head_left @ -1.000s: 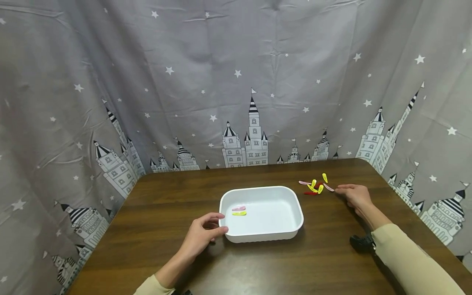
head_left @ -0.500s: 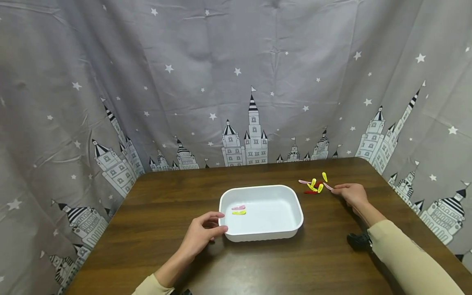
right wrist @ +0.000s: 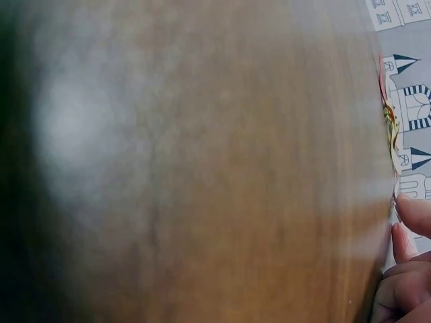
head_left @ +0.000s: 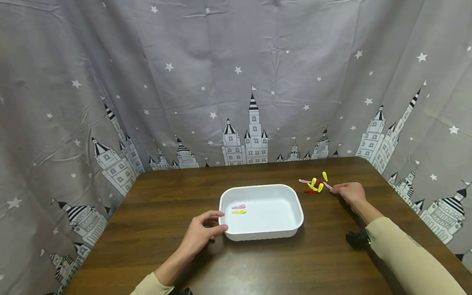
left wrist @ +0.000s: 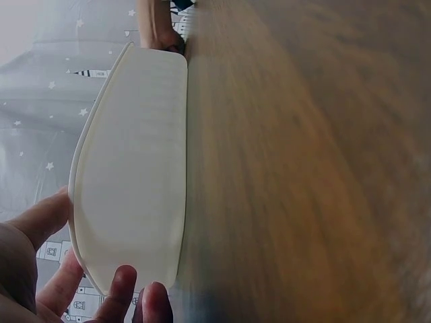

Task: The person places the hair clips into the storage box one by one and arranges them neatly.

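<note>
My left hand (head_left: pixel 200 231) holds the left end of a white plastic tray (head_left: pixel 263 237), thumb and fingers at its rim. In the left wrist view the fingertips lie against the outer wall of the tray (left wrist: pixel 131 155). Inside it, a pink snap hair clip (head_left: pixel 238 206) lies beside a yellow one (head_left: pixel 239 212). At the right, the thumb and fingers of my right hand (head_left: pixel 352 194) pinch the end of a pink hair clip (head_left: pixel 327 185), partly covered by the fingertips. That clip is at the edge of a small pile of yellow hair clips (head_left: pixel 312 187), with red and pink ones among them.
The brown wooden table (head_left: pixel 166 196) carries the tray and the pile. A lone yellow clip (head_left: pixel 325 176) sits just behind the pile. A grey curtain (head_left: pixel 184 82) printed with castles and stars hangs along the table's back and sides.
My right hand has shifted slightly left along the pink clip, its fingertips now covering the clip's end. The left hand and the tray stay in place.
</note>
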`<move>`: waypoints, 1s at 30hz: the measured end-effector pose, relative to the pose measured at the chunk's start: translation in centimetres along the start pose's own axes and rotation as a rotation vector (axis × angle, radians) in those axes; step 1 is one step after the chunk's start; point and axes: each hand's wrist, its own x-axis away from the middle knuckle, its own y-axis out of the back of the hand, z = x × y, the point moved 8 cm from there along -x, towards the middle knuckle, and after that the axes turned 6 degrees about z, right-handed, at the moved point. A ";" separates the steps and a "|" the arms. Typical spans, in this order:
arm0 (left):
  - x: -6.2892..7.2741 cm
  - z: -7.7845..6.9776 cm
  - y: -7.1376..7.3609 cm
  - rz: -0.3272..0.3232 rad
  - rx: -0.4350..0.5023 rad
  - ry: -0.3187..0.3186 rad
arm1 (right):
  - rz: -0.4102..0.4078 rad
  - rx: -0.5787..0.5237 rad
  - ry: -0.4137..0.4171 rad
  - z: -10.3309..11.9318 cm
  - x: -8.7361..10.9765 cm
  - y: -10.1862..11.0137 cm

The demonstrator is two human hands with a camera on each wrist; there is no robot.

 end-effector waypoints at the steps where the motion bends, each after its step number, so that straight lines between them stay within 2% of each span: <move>1: 0.0 0.0 0.0 -0.002 0.000 0.001 | 0.002 0.002 0.005 0.1 0.0 0.0; 12: 0.1 0.0 0.2 -0.013 0.000 -0.001 | -0.015 0.033 0.048 0.5 -0.1 -0.1; 30: 0.1 0.0 0.0 0.001 0.008 -0.021 | 0.000 0.019 0.019 0.4 0.5 -0.1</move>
